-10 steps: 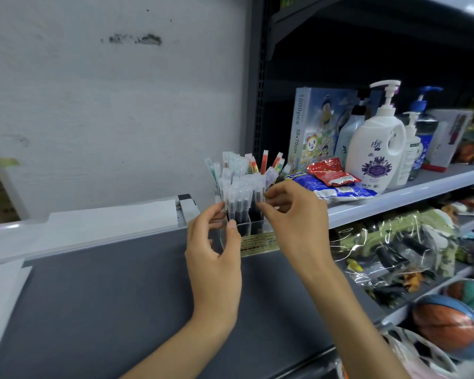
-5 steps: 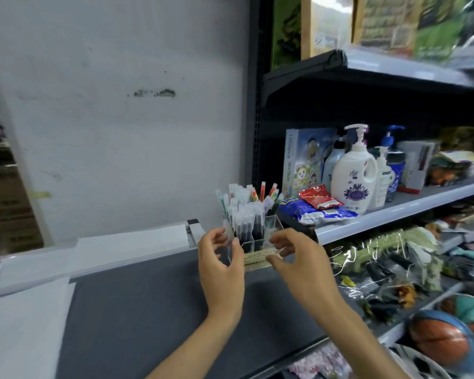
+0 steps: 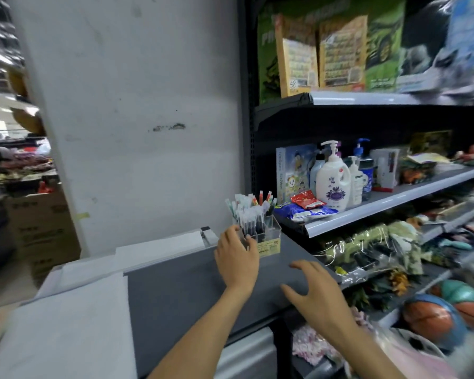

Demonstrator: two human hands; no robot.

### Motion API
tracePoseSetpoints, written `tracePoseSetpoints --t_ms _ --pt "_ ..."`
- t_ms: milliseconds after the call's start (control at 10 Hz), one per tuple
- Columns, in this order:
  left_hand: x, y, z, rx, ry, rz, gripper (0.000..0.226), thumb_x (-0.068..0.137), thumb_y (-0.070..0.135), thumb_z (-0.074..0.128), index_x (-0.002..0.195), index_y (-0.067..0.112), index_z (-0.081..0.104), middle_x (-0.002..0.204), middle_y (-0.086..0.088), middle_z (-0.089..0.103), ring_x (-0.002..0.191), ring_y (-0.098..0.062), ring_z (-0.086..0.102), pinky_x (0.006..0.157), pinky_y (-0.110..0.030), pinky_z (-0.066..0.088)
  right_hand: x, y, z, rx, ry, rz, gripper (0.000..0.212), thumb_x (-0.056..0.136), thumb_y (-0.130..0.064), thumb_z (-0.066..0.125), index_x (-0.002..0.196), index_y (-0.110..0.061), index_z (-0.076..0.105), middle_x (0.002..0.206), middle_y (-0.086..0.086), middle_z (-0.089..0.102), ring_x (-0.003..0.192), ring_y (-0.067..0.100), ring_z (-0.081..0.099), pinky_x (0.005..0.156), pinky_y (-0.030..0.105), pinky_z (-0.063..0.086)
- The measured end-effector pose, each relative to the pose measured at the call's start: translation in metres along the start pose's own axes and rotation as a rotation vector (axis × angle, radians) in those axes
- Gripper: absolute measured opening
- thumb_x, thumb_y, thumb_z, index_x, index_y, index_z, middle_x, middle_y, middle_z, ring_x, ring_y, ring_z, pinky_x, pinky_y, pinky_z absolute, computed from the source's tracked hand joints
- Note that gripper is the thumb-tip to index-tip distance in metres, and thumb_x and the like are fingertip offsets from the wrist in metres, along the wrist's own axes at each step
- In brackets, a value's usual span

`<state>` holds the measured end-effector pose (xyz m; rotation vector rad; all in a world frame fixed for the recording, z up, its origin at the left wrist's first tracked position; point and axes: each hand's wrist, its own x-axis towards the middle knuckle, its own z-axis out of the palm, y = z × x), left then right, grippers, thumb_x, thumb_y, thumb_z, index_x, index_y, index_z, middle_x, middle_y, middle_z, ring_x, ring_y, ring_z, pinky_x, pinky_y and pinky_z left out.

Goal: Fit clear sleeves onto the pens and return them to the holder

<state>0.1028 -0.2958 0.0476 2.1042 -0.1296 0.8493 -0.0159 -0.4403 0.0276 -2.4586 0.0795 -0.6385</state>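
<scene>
Clear hard plastic forms the square holder (image 3: 272,231). It stands upright at the far right corner of the matte grey tabletop (image 3: 175,291), with a yellow paper label (image 3: 268,246) across its front. Pens (image 3: 247,213) crowd it: slim straight rods, dark low down and pale and see-through toward the tops. A few red and green tips poke up at the back. The blur hides finer detail.

The left hand (image 3: 237,262) lies at 7 o'clock from the holder. Its grip is grasping the holder's left side, with the thumb against the left wall and the fingertips curled onto the front face. The right hand (image 3: 316,294) is at 4 o'clock from the holder and well apart from it, over the tabletop's right edge. Its grip is released, the fingers spread and slightly bent, holding nothing. I cannot tell whether the palm touches the surface.

Flat white sheets (image 3: 74,324) cover the tabletop at 8 o'clock from the holder. A smooth, scuffed white wall (image 3: 137,105) rises at 11 o'clock. At 2 o'clock a grey metal shelf (image 3: 394,199) carries a rounded white pump bottle (image 3: 333,181). Beside the bottle lie a crinkled red packet (image 3: 307,200) and a blue packet (image 3: 303,212), the blue one just beside the pens.
</scene>
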Motion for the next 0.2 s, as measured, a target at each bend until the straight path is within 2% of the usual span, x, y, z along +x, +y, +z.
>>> tracePoseSetpoints --t_ms 200 --pt "0.006 -0.011 -0.064 0.172 -0.348 0.197 0.047 0.099 0.047 0.055 0.141 0.026 0.048 0.135 -0.001 0.056 0.125 -0.024 0.054 0.103 -0.046 0.047 -0.016 -0.008 -0.010 -0.020 0.007 0.002 0.054 0.092 -0.045 0.075 0.139 -0.026 0.059 0.141 -0.009 0.057 0.128 0.016 0.057 0.106 0.038 0.049"
